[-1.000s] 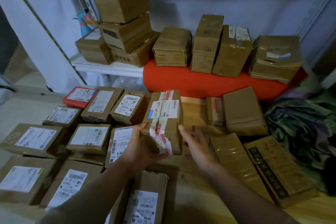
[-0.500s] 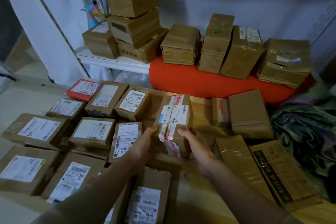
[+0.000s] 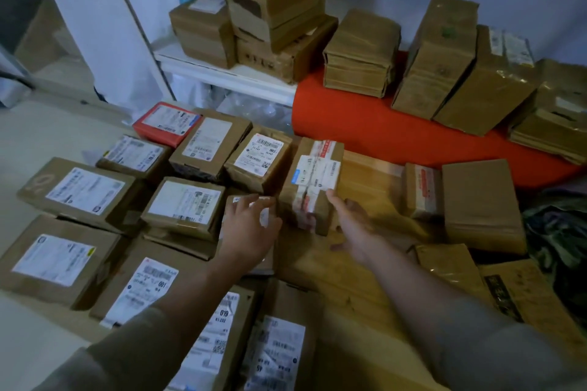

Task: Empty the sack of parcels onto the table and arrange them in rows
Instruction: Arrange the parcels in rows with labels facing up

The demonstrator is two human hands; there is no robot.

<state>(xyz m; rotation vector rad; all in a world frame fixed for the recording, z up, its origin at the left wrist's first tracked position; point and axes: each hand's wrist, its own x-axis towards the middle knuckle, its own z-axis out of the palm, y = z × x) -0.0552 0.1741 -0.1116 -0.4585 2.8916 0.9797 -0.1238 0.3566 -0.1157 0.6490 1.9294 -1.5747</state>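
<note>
Both hands open, left hand (image 3: 251, 225), right hand (image 3: 352, 225), flanking one taped parcel (image 3: 313, 181)

Both arms wear long sleeves of a dull grey-brown, soft fabric. The left sleeve (image 3: 133, 349) and the right sleeve (image 3: 495, 343) each end partway up the forearm, leaving the left hand (image 3: 251, 225) and right hand (image 3: 352, 228) bare, without gloves.

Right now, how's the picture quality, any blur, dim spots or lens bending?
Head view: dim, bluish light overall; the left hand and right hand are smeared by motion blur, as is the taped parcel between them; wide-angle bending curves the white post at the left edge; labels on nearer parcels stay partly readable.
</note>
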